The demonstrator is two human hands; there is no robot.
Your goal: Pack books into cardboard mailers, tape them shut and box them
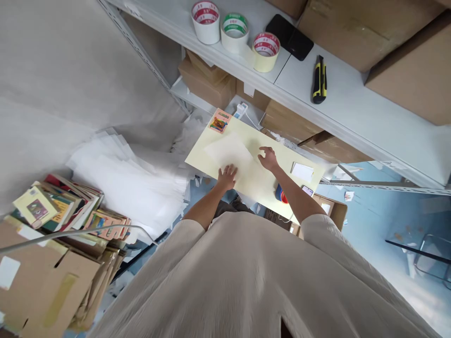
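observed: loose grip throughout, sheet (225, 149) lying left of middle on table (259, 185).
found left hand (227, 177) palm down at near edge of sheet, fingers spread; cannot tell whether pressing. found right hand (268, 158) just beside right corner of sheet, thumb and fingers apart, lightly curled. noted card (219, 120) at far left corner of table, with narrow bare strip before sheet. noted open room from right hand across to pad (302, 172), near right end. logged phone (307, 190) close to right edge; blue-and-red object (280, 193) partly hidden by right forearm. noted shelf (355, 89) past far edge, paper stack (130, 188) off left end.
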